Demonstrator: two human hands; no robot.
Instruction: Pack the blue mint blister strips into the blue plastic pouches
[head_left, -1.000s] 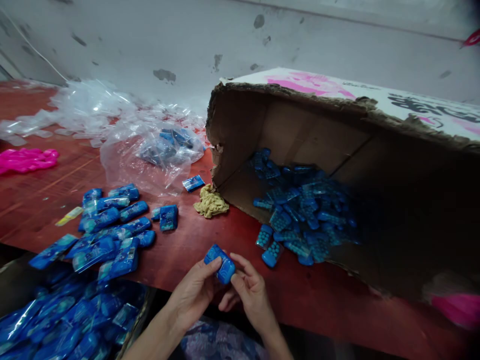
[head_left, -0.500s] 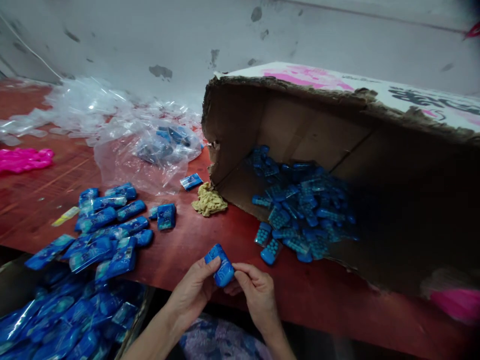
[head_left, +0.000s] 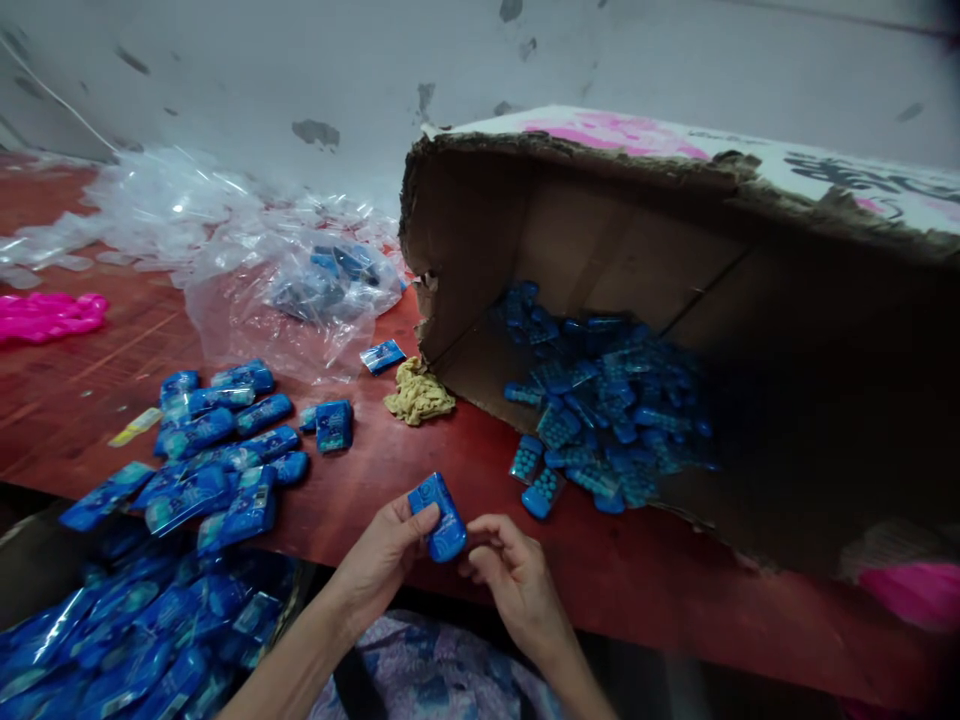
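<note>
So the big cardboard box [head_left: 675,330] is lying tipped on its side across the right half of the red table [head_left: 465,450], and there's a decent heap of loose blue cases [head_left: 600,410] spilling out of its mouth, so plenty looks left to go through. On the left, a spread of wrapped blue packets [head_left: 217,450] is sitting on the table, and a lot more are piling up in the bin of packets [head_left: 142,640] below the table edge, so I'd say a fair chunk is already done.

Behind those, a crumpled clear plastic bag [head_left: 315,300] is holding a few more blue pieces, with a pink bundle [head_left: 49,315] off at the far left. A wadded tan cloth [head_left: 418,392] is sitting right by the box corner. Nothing's really blocking the hands.

Down front, the left hand [head_left: 379,560] is pinching one blue case [head_left: 439,503] between thumb and fingers, just over the near table edge. The right hand [head_left: 517,585] is curled just beside it, fingertips close to the case, but I can't tell if they're actually touching.
</note>
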